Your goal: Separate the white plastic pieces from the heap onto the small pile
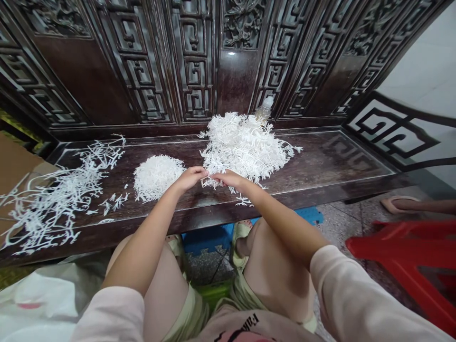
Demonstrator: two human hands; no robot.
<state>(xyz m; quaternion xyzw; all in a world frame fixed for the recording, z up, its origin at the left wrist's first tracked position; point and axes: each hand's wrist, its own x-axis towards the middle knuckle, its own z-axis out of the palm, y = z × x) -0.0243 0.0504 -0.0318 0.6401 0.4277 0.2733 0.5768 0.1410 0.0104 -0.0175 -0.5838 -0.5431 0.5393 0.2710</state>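
In the head view, the person sits at a dark wooden tabletop (313, 159), and the work appears to be somewhere in the middle. The left hand (193, 178) and the right hand (231, 179) meet above the front part of the tabletop, at the near edge of a large pile (245, 142) of branched white pieces, which look like plastic. The grip of each hand is narrow: thumb and fingers seem to pinch one small white piece (209, 177) between the two hands, although its outline is partly hidden. Beside the left hand lies a rounded small pile (156, 176) of short white bits, and farther left spreads a loose heap of long white stems (67, 194). I judge that the bits and the stems are the part already handled, and that the large pile is what remains, clearly more than the small pile; the view alone cannot confirm this. A few scattered scraps (116, 202) lie between the small pile and the stems. About room: the right part of the tabletop is bare up to the lattice armrest (399, 137), so the right hand has free space on that side. Behind the large pile, a bottle (264, 109) stands close to the carved backrest (235, 78), which limits the far side. The front edge is near: some branched pieces of the large pile lie almost upon it, and the stems reach a cardboard box (10, 166) at the left.
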